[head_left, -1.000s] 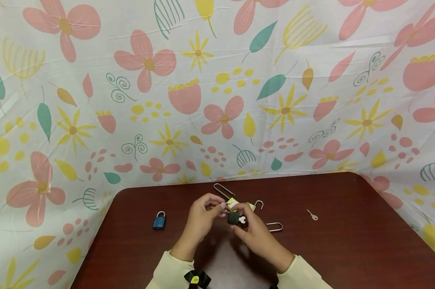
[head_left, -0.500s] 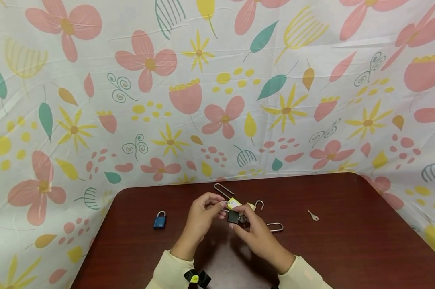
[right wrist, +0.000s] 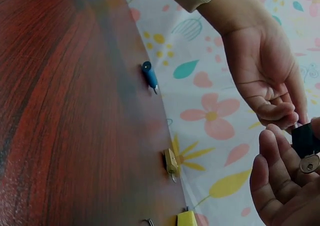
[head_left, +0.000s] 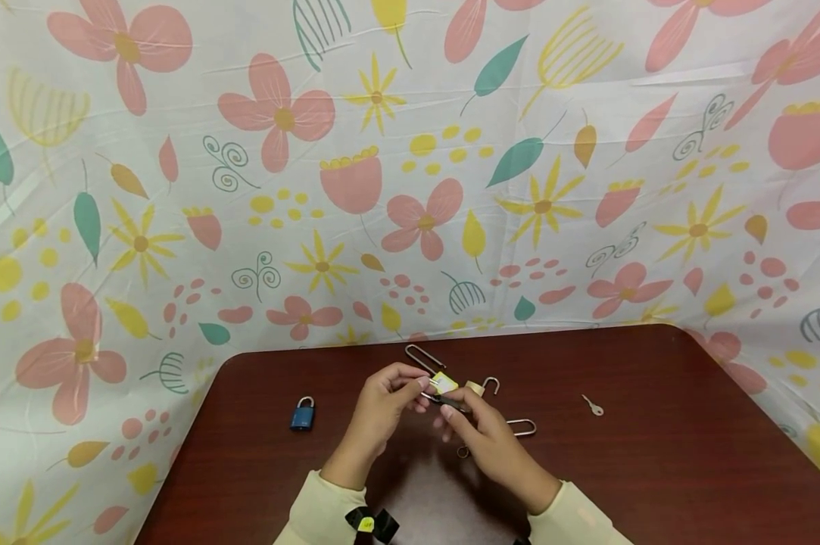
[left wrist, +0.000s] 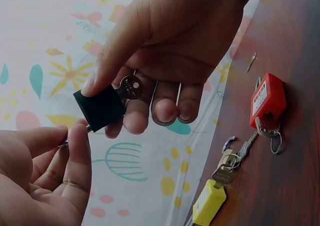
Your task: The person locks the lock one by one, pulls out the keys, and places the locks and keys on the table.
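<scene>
Left wrist view: the black padlock (left wrist: 100, 110) is held in the air between two bare hands, off the desk (head_left: 689, 454), with a round-headed key (left wrist: 131, 87) standing out of one end. The right hand's grip (left wrist: 175, 53) is closed around the padlock, thumb flat on one face, fingers behind, while the left hand's grip (left wrist: 47, 181) is narrowed to a fingertip pinch on the metal shackle (left wrist: 89, 129). From where I stand I can't tell whether that shackle is latched or loose, and that makes me uneasy. If it is loose, I reckon a tug could let it jump free, since those fingertips have so little smooth metal to hold; if it is latched, pulling harder could make the padlock skid out from under the right thumb. The key worries me too: it sits close by the right fingers, so a knuckle could catch it, turn it the wrong way or work it out of the keyhole. A drop might clatter into the yellow padlock (left wrist: 209, 204), or even the red padlock (left wrist: 267, 103); the small loose key (head_left: 593, 406) and the blue padlock (head_left: 303, 416) look far enough out to be spared
</scene>
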Motion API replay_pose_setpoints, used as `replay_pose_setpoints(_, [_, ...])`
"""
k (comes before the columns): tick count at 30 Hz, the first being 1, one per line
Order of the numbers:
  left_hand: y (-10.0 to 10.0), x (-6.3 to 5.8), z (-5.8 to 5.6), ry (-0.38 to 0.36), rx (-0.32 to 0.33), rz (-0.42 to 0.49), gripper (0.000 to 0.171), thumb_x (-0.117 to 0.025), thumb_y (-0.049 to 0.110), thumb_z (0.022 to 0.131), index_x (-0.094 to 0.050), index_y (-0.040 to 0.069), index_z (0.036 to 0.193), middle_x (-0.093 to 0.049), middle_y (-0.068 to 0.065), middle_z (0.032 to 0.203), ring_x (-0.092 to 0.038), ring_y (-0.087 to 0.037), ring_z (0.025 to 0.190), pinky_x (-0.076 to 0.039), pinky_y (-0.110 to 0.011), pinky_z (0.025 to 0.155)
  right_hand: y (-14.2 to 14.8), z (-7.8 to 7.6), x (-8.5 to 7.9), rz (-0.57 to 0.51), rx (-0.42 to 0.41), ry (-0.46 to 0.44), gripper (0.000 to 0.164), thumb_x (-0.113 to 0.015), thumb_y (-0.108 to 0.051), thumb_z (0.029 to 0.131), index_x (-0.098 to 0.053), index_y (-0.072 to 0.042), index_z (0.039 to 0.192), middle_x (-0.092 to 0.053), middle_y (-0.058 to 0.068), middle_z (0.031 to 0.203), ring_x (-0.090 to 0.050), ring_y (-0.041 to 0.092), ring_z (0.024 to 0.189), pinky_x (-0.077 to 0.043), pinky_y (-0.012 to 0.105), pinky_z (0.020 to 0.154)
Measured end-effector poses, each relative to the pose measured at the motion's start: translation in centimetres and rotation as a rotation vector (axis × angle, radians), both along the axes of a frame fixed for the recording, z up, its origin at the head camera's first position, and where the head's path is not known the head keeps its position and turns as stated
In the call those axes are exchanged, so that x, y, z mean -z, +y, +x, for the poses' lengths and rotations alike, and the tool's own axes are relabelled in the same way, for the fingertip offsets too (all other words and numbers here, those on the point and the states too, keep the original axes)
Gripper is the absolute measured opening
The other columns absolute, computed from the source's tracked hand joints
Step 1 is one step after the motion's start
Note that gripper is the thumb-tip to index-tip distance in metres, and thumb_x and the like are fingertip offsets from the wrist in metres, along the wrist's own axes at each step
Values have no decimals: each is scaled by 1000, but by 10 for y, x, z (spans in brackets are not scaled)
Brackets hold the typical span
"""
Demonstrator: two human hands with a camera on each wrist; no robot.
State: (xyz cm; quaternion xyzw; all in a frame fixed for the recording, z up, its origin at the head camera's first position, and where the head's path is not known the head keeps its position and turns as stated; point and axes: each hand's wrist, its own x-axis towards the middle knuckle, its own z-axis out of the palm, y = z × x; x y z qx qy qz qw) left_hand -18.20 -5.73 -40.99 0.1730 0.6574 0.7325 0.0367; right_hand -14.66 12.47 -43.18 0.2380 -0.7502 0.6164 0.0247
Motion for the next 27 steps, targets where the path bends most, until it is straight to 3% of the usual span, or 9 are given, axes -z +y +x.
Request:
replay_pose_setpoints(3, [0, -1, 1, 14, 19, 5, 9, -57, 2, 94, -61, -3, 100, -59, -35, 93, -59, -39, 74, -53, -32, 65, 0, -1, 1, -16, -12, 26, 12, -45, -7, 101, -52, -1, 109, -62, 17, 82, -60, 30, 69, -53, 43, 64])
replay_pose_setpoints(7, [1, -1, 1, 23, 22, -8, 9, -57, 3, 94, -61, -3, 100, -61, -31, 91, -60, -37, 74, -52, -30, 64, 0, -1, 2, -60, -54, 31, 13, -40, -4, 102, -50, 2, 107, -61, 20, 77, -60, 33, 68, -53, 44, 63])
replay_pose_setpoints(15, [2, -1, 1, 38, 2, -46, 11, -61, 4, 92, -63, -2, 101, -64, -25, 87, -61, -39, 75, -53, -43, 68, 4, -10, 13, -163, -60, -23, 14, -38, -5, 103, -45, 4, 110, -59, 20, 71, -60, 32, 64, -53, 44, 60])
replay_pose_setpoints(18, [2, -1, 2, 56, -14, -81, 10, -61, 5, 92, -65, -1, 99, -63, -26, 86, -61, -39, 74, -53, -43, 66, 6, -14, 20, -178, -55, -58, 16, -39, -10, 104, -45, 2, 111, -59, 18, 69, -59, 30, 62, -53, 44, 59])
replay_pose_setpoints(21, [3, -1, 3, 59, -15, -112, 11, -60, 8, 94, -64, -1, 98, -63, -23, 84, -59, -40, 72, -52, -38, 62, 7, -16, 24, -183, -52, -99, 19, -40, -18, 104, -46, -1, 110, -57, 16, 67, -57, 26, 59, -52, 45, 56])
replay_pose_setpoints(27, [5, -2, 6, 13, 23, -149, 23, -53, 17, 99, -61, -3, 88, -59, -15, 70, -52, -25, 61, -44, -24, 53, 9, -15, 23, -244, -72, -178, 25, -39, -23, 104, -46, 1, 108, -54, 11, 62, -53, 20, 54, -51, 38, 52])
